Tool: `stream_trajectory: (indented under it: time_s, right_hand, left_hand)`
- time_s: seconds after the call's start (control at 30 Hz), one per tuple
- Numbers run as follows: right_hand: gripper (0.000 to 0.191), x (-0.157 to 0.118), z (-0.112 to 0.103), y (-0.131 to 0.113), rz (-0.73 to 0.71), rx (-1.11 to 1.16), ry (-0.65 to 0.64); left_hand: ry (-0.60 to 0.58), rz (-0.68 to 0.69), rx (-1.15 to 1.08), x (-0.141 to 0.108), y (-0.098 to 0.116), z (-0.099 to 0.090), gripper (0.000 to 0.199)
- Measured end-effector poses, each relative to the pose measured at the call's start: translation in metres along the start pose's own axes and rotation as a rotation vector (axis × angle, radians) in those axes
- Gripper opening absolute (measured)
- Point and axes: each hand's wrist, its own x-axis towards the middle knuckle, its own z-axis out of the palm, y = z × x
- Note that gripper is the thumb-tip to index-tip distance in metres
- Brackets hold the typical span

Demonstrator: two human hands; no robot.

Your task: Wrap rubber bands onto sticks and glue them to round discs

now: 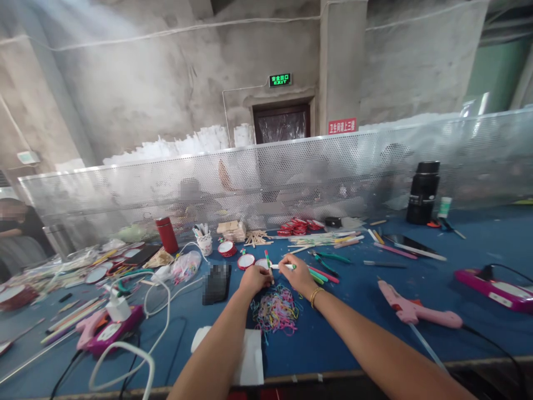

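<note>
My left hand (255, 279) is closed on a thin wooden craft stick (267, 259), held nearly upright, with red and green at its top. In my right hand (296, 273) is a white marker pen (286, 266) with a green end; its tip meets or nearly meets the stick. Just below both hands lies a tangled heap of multicoloured strings (277, 311). Small red-rimmed white drums (246, 261) sit beyond my left hand. Green and red markers (318, 275) lie right of my right hand, near green-handled pliers (328, 259).
A pink glue gun (416, 308) and a magenta power strip (495, 291) lie at right. A phone (216, 284), white cable (169, 311) and another power strip (119, 330) are at left. Bottles, including a black flask (423, 191), stand before a perforated metal screen (266, 178). A person (20, 233) sits far left.
</note>
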Motion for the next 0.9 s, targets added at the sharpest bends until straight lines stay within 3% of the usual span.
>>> stream_trajectory:
  time_s: [0.9]
  right_hand:
    - [0.016, 0.000, 0.000, 0.005, 0.015, 0.005, 0.005]
  left_hand:
    - [0.001, -0.006, 0.017, 0.016, -0.015, 0.006, 0.017]
